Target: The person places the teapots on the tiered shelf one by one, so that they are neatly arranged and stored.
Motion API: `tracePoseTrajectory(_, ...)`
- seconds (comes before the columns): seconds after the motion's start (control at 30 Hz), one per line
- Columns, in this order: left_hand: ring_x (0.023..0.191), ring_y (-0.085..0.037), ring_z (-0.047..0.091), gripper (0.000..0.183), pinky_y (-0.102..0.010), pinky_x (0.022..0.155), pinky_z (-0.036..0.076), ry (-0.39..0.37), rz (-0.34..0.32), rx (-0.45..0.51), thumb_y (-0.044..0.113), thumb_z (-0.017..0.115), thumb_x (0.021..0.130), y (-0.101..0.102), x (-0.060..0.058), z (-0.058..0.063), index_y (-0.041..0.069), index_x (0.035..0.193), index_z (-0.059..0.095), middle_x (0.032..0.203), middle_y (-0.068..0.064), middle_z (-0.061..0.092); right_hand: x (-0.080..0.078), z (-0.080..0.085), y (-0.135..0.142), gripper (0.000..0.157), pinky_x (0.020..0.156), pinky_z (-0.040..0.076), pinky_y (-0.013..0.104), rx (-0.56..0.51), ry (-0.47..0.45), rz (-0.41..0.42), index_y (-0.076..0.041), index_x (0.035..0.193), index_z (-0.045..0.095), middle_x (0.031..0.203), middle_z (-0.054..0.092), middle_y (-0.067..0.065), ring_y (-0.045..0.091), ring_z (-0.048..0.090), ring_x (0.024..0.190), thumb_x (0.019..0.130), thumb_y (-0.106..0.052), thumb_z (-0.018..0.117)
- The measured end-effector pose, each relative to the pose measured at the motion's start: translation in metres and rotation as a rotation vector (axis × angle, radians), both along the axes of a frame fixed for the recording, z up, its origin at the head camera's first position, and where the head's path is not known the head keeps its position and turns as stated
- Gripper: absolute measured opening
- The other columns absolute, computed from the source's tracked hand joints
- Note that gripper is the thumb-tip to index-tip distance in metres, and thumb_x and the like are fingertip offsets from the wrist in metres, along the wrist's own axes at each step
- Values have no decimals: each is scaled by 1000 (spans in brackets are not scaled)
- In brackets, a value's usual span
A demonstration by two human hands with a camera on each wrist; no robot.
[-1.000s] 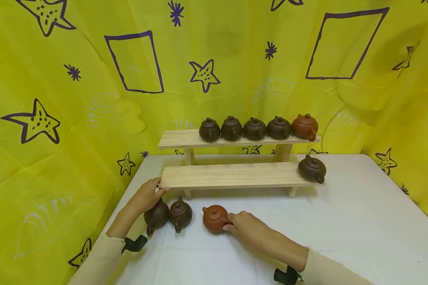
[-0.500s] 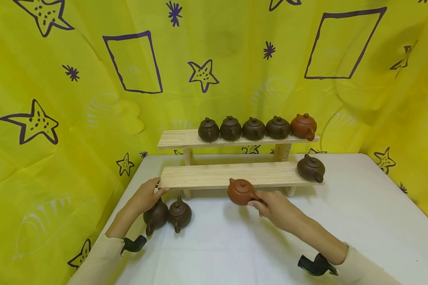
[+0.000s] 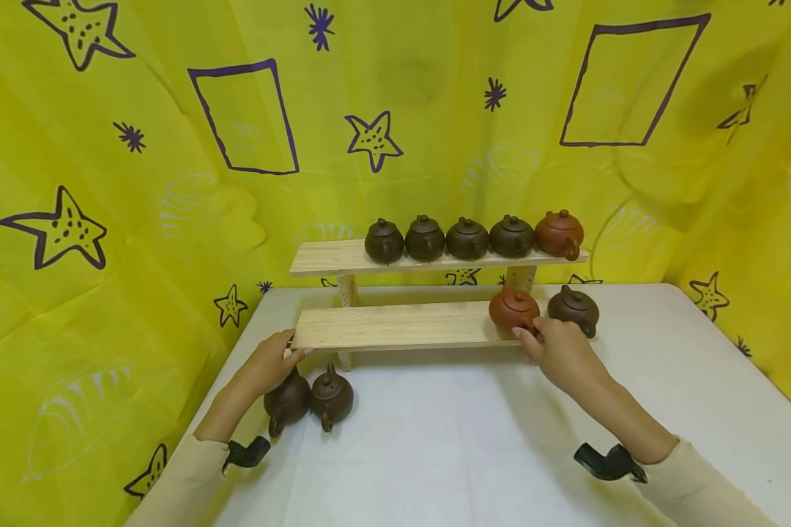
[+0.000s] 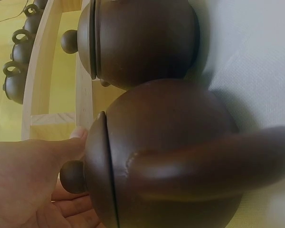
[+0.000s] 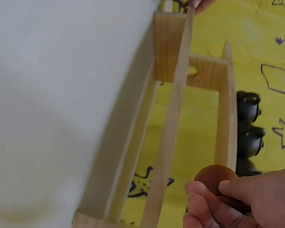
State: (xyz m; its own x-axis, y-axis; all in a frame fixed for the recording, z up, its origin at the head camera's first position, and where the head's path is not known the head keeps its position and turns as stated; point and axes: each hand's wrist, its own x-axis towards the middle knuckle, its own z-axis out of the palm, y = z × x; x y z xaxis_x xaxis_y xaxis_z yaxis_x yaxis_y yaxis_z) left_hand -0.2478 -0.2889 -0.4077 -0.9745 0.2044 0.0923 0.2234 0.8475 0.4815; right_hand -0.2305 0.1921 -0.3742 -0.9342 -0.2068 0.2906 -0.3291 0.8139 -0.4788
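My right hand [image 3: 567,355] pinches the handle of a reddish-orange teapot [image 3: 510,309] at the lower tier of a wooden two-tier shelf [image 3: 395,326]. That teapot is just left of a dark brown teapot [image 3: 572,307] on the same tier. In the right wrist view, thumb and fingers close round the handle, and only part of the pot's body [image 5: 213,178] shows. My left hand [image 3: 272,364] grips the lower tier's left end, thumb at its front edge. Below that hand, two brown teapots [image 3: 332,399] stand side by side on the white table [image 3: 422,454].
Along the upper tier [image 3: 326,256] stand several dark teapots [image 3: 425,238] and one reddish teapot [image 3: 560,233] at its right end. A yellow patterned curtain [image 3: 422,66] hangs behind and on both sides. Black wrist cameras [image 3: 247,452] sit on both wrists.
My right hand has lifted the reddish teapot off the table and carried it right and back to the lower tier, beside the dark teapot. My left hand has stayed at the shelf's end.
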Motion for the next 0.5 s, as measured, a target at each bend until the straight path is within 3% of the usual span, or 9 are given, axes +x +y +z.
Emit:
tracePoseTrajectory(0.1, 129, -51, 58, 50, -64, 107, 48, 0, -4, 8, 22, 62, 108, 0, 0, -1, -14, 140, 53, 135, -35, 62, -5, -5, 6, 30, 53, 45, 34, 7, 5, -19, 1, 86, 66, 62, 67, 1, 19, 61, 57, 107, -20, 64)
tracePoseTrajectory(0.5, 129, -50, 59, 51, -63, 106, 49, -1, 3, 17, 23, 63, 108, 0, -1, -2, -13, 142, 53, 135, -33, 63, -15, -15, 15, 34, 49, 40, 33, 30, 38, -65, -3, 74, 59, 60, 55, 3, 21, 52, 53, 104, -17, 67)
